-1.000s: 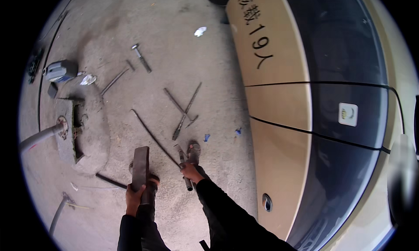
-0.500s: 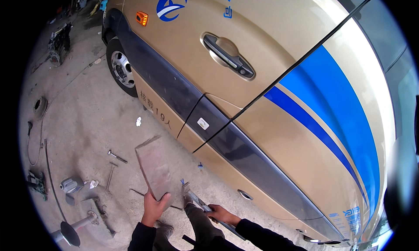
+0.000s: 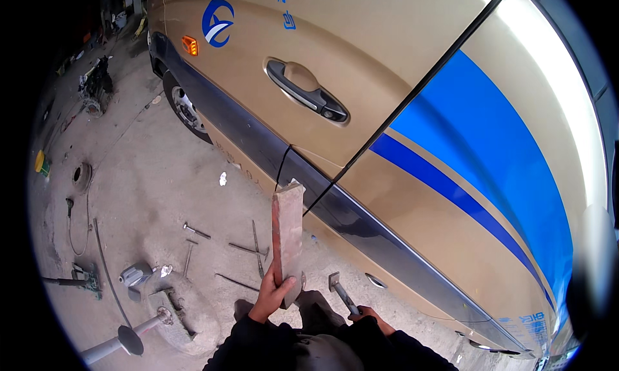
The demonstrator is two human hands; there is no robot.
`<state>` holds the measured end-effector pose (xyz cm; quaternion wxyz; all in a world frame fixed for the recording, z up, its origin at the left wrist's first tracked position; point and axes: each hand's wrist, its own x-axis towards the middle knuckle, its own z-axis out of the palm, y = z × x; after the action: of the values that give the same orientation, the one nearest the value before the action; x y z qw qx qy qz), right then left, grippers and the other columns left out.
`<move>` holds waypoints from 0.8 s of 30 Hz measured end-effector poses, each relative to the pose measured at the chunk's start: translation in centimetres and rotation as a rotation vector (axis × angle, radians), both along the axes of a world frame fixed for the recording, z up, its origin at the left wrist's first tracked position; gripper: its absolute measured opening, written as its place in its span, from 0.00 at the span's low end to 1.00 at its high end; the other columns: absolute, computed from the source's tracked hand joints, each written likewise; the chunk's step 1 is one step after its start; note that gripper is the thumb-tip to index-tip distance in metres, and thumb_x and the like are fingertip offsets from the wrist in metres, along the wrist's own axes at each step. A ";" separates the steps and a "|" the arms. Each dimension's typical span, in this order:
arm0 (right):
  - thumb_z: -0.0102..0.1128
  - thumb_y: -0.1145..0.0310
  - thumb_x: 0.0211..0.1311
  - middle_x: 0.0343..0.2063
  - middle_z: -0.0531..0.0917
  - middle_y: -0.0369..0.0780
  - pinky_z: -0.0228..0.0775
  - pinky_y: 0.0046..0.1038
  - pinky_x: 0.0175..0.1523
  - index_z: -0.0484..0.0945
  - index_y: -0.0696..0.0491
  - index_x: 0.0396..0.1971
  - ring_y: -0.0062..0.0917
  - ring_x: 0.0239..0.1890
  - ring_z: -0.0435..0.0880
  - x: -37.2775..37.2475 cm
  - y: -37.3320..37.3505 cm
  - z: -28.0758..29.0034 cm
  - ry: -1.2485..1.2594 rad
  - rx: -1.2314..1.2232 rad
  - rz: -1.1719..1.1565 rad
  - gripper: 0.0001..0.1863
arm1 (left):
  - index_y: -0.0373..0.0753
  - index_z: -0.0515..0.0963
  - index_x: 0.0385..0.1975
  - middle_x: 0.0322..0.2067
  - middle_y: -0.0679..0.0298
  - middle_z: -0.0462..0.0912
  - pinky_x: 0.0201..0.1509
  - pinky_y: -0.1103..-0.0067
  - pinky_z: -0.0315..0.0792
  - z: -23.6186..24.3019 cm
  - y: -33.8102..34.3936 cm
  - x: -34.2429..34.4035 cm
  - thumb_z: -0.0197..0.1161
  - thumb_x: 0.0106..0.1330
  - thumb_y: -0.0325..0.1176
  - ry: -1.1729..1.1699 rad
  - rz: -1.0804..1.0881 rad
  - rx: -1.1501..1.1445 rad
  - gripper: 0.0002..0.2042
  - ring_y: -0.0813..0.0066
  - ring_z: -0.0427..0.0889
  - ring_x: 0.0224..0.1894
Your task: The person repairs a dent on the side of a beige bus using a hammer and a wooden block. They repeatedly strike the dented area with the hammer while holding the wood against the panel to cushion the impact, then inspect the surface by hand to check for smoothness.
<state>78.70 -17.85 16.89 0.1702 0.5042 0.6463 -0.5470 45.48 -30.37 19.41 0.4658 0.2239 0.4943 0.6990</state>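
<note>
My left hand (image 3: 269, 298) is wrapped round the lower end of a worn reddish-brown wooden block (image 3: 288, 226). The block stands nearly upright in view, and its top end overlaps the dark lower trim (image 3: 361, 219) of a tan van (image 3: 251, 64); I cannot tell whether they touch. Lower right, my right hand (image 3: 374, 318) is closed on the handle of a hammer (image 3: 344, 295), its square head pointing up and left. A gap separates the hammer from the block. The van's door handle (image 3: 303, 90) sits above both hands.
On the concrete floor to the left lie a bolt-like tool (image 3: 196, 231), several thin metal rods (image 3: 248, 248) and a grey tool (image 3: 135, 274). A post on a rough concrete base (image 3: 200, 306) stands lower left. Farther off are a small tyre (image 3: 82, 176) and a dark machine part (image 3: 95, 87).
The wooden block has moved right towards the van and turned its narrower side to view. My right hand has shifted right with the hammer, whose head now shows clearly. The view has shifted too.
</note>
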 end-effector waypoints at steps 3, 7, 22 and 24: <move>0.66 0.55 0.55 0.27 0.82 0.52 0.71 0.38 0.41 0.79 0.64 0.35 0.38 0.34 0.82 -0.7 -0.9 -1.0 -0.070 0.123 -0.050 0.24 | 0.32 0.58 0.69 0.60 0.57 0.71 0.68 0.69 0.61 0.5 1.5 -2.0 0.67 0.63 0.31 0.041 -0.108 0.018 0.35 0.67 0.69 0.63; 0.65 0.57 0.56 0.25 0.82 0.48 0.71 0.36 0.38 0.79 0.64 0.35 0.34 0.30 0.81 -4.0 -3.8 -1.4 0.040 0.117 -0.160 0.21 | 0.31 0.61 0.68 0.59 0.55 0.70 0.64 0.68 0.65 3.6 3.0 -5.3 0.71 0.59 0.33 0.829 0.076 0.011 0.38 0.66 0.68 0.63; 0.69 0.65 0.55 0.18 0.76 0.36 0.66 0.28 0.28 0.77 0.56 0.30 0.19 0.21 0.74 -18.5 -20.6 5.0 0.220 0.324 -0.794 0.12 | 0.27 0.66 0.60 0.56 0.48 0.73 0.62 0.69 0.66 5.9 1.7 -15.0 0.61 0.67 0.28 0.641 -0.117 0.206 0.23 0.57 0.74 0.58; 0.68 0.64 0.55 0.17 0.74 0.37 0.66 0.30 0.30 0.74 0.56 0.28 0.22 0.22 0.72 -19.2 -20.4 7.1 0.206 0.347 -0.865 0.13 | 0.27 0.67 0.58 0.57 0.47 0.72 0.63 0.67 0.66 4.0 3.5 -14.6 0.61 0.68 0.28 0.741 -0.048 0.258 0.22 0.53 0.73 0.58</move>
<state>59.51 -38.28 24.01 -0.2249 0.6911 0.4722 -0.4988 30.90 -26.83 23.40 0.2400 0.5292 0.5315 0.6163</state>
